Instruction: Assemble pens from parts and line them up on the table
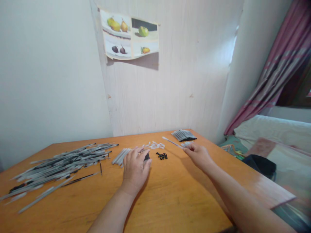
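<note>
My right hand (198,155) pinches one end of a slim, clear pen (173,141) above the table, its whitish tip pointing left and away from me. My left hand (136,165) is lowered over the table, fingers spread forward and thumb apart. Under and beside its fingers shows a dark item with pale lettering (146,156), mostly hidden. Clear pen barrels (119,157) lie in a row just left of that hand. Small black plugs (162,156) are piled between my hands, and clear caps (155,145) are scattered behind them.
A large loose heap of pens and barrels (70,161) covers the table's left side. A neat row of black-ended pens (184,135) lies at the back right of the orange table (175,200). Beyond its right edge are a black bag (259,166) and a bed (286,149).
</note>
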{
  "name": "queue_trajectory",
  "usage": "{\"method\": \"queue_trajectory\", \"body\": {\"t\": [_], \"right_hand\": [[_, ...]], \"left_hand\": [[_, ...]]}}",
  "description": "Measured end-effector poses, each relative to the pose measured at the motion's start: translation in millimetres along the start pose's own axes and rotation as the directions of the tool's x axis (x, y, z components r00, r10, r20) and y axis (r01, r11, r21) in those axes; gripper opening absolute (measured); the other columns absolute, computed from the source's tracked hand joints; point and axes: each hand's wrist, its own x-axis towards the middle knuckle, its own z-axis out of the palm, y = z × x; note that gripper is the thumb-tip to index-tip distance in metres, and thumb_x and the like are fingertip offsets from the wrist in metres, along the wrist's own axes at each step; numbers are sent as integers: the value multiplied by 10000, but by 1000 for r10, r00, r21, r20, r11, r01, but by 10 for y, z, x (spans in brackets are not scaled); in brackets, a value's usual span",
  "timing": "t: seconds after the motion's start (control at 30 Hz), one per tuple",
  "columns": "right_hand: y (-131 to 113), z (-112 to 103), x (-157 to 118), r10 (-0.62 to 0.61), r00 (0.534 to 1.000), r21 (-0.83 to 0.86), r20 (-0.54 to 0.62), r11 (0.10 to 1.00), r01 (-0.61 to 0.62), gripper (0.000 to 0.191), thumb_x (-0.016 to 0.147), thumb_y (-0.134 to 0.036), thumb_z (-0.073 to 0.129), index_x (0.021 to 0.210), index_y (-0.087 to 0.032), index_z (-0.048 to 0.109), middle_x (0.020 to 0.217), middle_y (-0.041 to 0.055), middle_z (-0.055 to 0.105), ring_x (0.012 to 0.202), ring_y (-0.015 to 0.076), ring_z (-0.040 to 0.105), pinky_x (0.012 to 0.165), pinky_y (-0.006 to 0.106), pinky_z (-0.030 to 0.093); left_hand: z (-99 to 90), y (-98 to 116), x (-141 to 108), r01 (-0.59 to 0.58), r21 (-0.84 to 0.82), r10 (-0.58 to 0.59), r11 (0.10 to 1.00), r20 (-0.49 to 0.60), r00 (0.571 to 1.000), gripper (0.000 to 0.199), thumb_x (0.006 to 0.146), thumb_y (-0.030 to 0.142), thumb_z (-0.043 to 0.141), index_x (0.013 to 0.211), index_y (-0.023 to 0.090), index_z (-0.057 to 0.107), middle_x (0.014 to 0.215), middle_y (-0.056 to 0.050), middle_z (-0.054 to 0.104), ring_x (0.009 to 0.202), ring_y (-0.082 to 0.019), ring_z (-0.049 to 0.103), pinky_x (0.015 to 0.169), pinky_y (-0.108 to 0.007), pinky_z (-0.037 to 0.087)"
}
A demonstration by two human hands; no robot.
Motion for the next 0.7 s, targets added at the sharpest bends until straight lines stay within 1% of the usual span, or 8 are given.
{"method": "queue_trajectory", "body": {"t": [0.1,0.17,0.23,0.3,0.4,0.5,0.7], "right_hand": [[375,-202,133,150,983,-111,-102,981,-161,325,804,-449,524,618,-190,591,595,17,588,608,171,538,541,266,305],[597,-289,175,210,966,-166,-154,958,-235,343,795,-474,530,623,-190,615,624,33,616,638,188,558,537,273,301],[774,-328,183,268,951,-195,-153,935,-295,364,807,-479,506,627,-191,636,635,46,633,633,194,564,523,283,286],[895,-326,172,299,943,-218,-147,920,-326,360,810,-469,498,647,-189,654,656,63,650,625,198,565,516,290,282],[987,-294,153,338,930,-254,-146,896,-365,341,809,-448,498,688,-185,677,716,96,676,652,209,577,528,294,298],[1022,-274,151,369,919,-292,-139,872,-394,340,815,-439,488,716,-183,689,744,115,681,690,221,587,543,297,309],[1047,-249,157,410,903,-309,-132,848,-430,320,814,-419,501,766,-181,709,768,113,684,715,222,602,554,286,324]], "left_hand": [[-2,-11,13,23,17,-22,1000,-9,1000,326,846,282,578,1162,280,655,1263,-80,606,1177,-302,506,997,-470,372],[-2,-25,22,33,21,-32,999,-10,999,301,847,283,573,1132,272,666,1239,-81,617,1151,-299,518,983,-463,380],[5,-49,25,36,28,-36,999,-7,999,292,849,290,569,1122,267,671,1226,-83,623,1138,-298,521,975,-461,383],[17,-79,23,33,41,-33,999,-6,999,285,856,304,563,1115,262,675,1215,-85,629,1133,-299,521,973,-461,382],[32,-119,16,31,62,-30,998,-4,1000,267,871,324,547,1089,253,684,1191,-85,639,1122,-296,527,968,-460,385],[36,-143,13,34,77,-34,996,1,999,261,877,337,542,1071,246,691,1180,-85,644,1118,-293,532,967,-462,390],[51,-181,12,32,83,-32,996,2,999,248,874,349,549,1041,252,704,1158,-74,656,1114,-287,542,967,-467,403]]}}
